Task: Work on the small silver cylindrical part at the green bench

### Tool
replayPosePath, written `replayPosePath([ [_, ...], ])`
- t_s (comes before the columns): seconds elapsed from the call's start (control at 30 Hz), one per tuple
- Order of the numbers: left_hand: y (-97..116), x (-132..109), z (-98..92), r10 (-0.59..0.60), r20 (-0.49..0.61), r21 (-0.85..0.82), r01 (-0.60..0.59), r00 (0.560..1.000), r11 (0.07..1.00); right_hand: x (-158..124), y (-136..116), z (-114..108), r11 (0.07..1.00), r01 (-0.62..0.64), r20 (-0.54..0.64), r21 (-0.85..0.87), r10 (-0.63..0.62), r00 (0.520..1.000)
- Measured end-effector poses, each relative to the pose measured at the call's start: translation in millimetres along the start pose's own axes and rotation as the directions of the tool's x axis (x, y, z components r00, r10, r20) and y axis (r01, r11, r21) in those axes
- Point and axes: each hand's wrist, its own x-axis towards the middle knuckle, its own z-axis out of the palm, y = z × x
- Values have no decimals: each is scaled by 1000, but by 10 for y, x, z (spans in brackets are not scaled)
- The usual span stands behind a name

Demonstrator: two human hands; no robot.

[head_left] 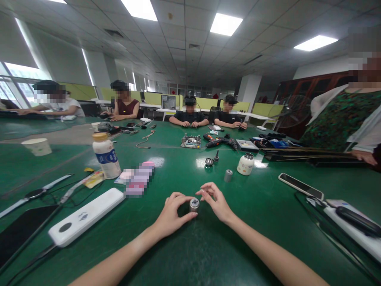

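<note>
Upright on the green table, a small metal cylinder (194,203) with a round recessed top and a dark centre is gripped between the thumb and fingers of my left hand (172,214). My right hand (216,201) hovers just right of the cylinder and above it. Its fingertips come together near the cylinder's top edge; anything between them is too small to make out. Beyond my right hand stands a similar grey metal cylinder (228,175). Farther off lie a shiny ring-shaped metal part (209,162) and a dark pointed part (216,156).
A white power strip (87,216), a bottle (106,155) and a watch (35,194) are on the left. To the right are a white jar (245,164) and a phone (300,186). A circuit board (191,142) and power drill (222,142) lie ahead. Several people surround the table.
</note>
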Motion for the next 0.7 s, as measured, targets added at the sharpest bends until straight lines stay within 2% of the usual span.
replayPosePath([
  [0.1,96,52,-85,41,-84,15,-39,996,999,-92,50,28,999,29,152,-44,-22,988],
  [0.2,195,113,-149,51,-119,88,-40,992,995,-163,85,57,973,67,257,-220,-9,966],
  [0.3,238,148,-157,38,-133,127,-21,990,992,-178,102,83,943,102,245,-316,-23,969],
  [0.4,231,175,-178,42,-143,111,-26,989,994,-160,104,99,950,124,227,-287,-58,972],
  [0.53,128,230,-303,13,-166,161,14,986,987,-150,85,102,959,125,220,-255,-69,973],
  [0.6,20,249,-364,-43,-126,228,71,991,971,-153,74,101,961,120,222,-249,-64,973],
  [0.7,-183,248,-388,-168,-10,301,163,986,940,-156,63,102,963,111,220,-245,-56,974],
])
